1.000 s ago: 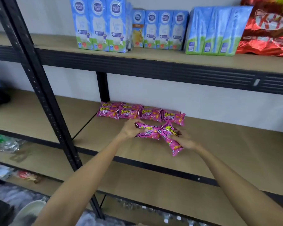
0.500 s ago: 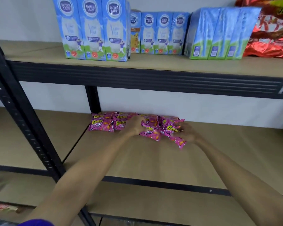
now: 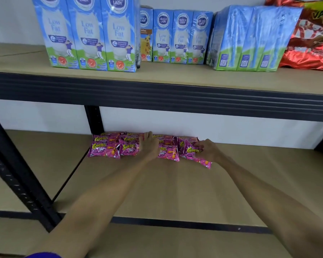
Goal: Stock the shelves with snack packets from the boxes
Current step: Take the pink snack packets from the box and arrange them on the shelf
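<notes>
Shelf (image 3: 175, 192): bare board deck on a black steel frame, with a white wall behind. Both hands reach to its back edge.
Packets (image 3: 108, 148): small pink foil snack bags in a row against the wall. The row runs from left of the left hand, between the hands, to under the right hand. Some overlap.
Left hand (image 3: 150, 146): fingers straight, laid flat on the middle of the row. It grips nothing.
Right hand (image 3: 208, 150): fingers curled round the end packet (image 3: 191, 151). A packet corner sticks out beneath the hand.
Handling (judged): light, puffed and soft. The foil is slick and should slide on the board. The contents would likely crush under hard pressure.
Hold (judged): pinch the crimped seam, or span the flat faces lightly. Align the row with a flat palm.
Above the hands: milk cartons (image 3: 90, 34) and a red bag (image 3: 309, 38) on the upper shelf (image 3: 17, 58).
</notes>
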`<state>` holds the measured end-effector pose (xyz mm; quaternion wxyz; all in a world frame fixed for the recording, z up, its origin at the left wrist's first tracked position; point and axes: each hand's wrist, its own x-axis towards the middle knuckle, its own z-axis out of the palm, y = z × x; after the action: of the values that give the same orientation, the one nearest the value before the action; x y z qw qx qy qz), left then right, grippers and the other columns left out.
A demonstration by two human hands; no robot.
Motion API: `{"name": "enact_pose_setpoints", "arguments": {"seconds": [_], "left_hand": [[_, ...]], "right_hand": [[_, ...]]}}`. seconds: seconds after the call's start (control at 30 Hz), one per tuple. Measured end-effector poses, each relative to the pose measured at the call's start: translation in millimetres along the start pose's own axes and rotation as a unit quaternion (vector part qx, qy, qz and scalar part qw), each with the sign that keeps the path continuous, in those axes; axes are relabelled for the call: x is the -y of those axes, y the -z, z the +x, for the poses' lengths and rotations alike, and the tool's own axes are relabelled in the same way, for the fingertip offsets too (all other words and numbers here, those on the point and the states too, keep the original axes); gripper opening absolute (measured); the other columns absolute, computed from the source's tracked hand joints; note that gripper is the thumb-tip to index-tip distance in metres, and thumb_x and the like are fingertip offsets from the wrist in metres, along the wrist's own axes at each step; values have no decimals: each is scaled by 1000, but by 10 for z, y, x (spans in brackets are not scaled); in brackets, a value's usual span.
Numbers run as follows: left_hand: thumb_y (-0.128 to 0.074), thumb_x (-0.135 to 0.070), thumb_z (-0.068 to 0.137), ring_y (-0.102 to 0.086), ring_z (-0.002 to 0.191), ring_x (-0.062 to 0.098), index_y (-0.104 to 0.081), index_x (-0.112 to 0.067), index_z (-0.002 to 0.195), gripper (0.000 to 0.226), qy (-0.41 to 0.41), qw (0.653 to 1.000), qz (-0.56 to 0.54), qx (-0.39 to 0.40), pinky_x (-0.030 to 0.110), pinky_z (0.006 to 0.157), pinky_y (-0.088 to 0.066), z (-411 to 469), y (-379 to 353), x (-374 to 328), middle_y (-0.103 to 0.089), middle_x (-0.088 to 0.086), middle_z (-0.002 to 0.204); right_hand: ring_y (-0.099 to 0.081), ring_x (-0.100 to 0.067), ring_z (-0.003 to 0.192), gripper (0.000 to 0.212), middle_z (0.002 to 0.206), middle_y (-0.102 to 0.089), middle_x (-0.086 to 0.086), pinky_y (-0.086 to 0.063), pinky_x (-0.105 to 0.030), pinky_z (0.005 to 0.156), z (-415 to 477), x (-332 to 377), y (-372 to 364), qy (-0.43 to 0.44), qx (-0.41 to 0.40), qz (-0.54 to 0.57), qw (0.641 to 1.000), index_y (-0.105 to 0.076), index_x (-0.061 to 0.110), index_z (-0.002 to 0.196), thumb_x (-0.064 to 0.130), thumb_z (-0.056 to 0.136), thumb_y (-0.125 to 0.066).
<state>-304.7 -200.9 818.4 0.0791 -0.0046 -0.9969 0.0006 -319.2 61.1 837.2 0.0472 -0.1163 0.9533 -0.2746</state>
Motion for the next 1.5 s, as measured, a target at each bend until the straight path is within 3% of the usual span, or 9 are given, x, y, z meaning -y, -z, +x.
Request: {"name": "enact_pose_setpoints", "arguments": {"seconds": [0.23,0.43,0.53,0.73,0.87,0.97,1.1,1.27,1.5], "left_hand": [[-63,-29,91,-36,128,29,-66,-12,103,21,-8,999,35,4,48,110,-30,64,-56,25,-43,11,132],[-64,-24,90,-36,130,29,-60,-14,119,31,-16,999,29,5,49,110,-30,53,-77,27,-44,11,133],[-63,-16,88,-35,132,30,-52,-14,129,42,-33,999,-3,-7,51,111,-30,31,-104,28,-42,11,135],[-62,-8,85,-39,120,25,-59,-14,109,24,-59,997,-19,-53,42,104,-34,-19,-129,-8,-47,5,122],[-64,-9,86,-51,109,21,-64,-16,96,12,-58,997,-24,-50,44,105,-34,-33,-123,-47,-57,1,107],[-61,-10,87,-59,97,20,-65,-16,86,7,-60,996,-37,-52,45,104,-34,-59,-125,-57,-63,-2,91],[-61,-39,92,-53,114,21,-65,-17,105,26,-68,995,-38,-60,48,108,-30,-102,-215,-47,-61,0,113],[-55,-39,96,-47,123,24,-61,-16,121,35,-60,996,-33,-63,50,110,-32,-165,-248,-85,-56,3,127],[-55,-28,94,-48,120,24,-57,-16,123,32,-39,996,-48,-59,48,107,-31,-295,-251,-159,-55,4,125]], "right_hand": [[-58,-28,89,36,93,-65,-14,-37,-28,65,129,51,-99,42,32,-77,996,-73,6,113,7,77,-76],[-54,-26,122,47,125,-65,-6,-42,-39,102,194,141,-202,55,28,-145,988,-67,16,129,10,83,-72],[-53,-24,120,56,126,-62,4,-43,-45,101,214,147,-235,41,-5,-152,988,-63,30,131,13,79,-72],[-53,-22,111,29,110,-63,9,-34,-39,93,234,77,-309,22,-44,-154,987,-57,30,102,21,80,-73],[-44,-22,124,35,130,-49,2,-35,-42,103,203,60,-336,24,-68,-187,980,-63,30,115,25,82,-74],[-53,-26,121,40,137,-45,-2,-40,-42,103,148,58,-412,18,-82,-184,979,-60,27,125,20,86,-71],[-62,-35,105,44,126,-59,-8,-46,-40,70,20,130,-570,-2,-126,-173,977,-45,15,129,3,89,-57],[-54,-32,122,42,133,-53,-8,-49,-44,89,-142,176,-691,-20,-121,-160,979,-50,13,132,5,92,-52],[-57,-30,116,30,124,-56,-4,-47,-42,94,-274,170,-745,-28,-126,-93,987,-59,19,116,29,87,-60]]}}
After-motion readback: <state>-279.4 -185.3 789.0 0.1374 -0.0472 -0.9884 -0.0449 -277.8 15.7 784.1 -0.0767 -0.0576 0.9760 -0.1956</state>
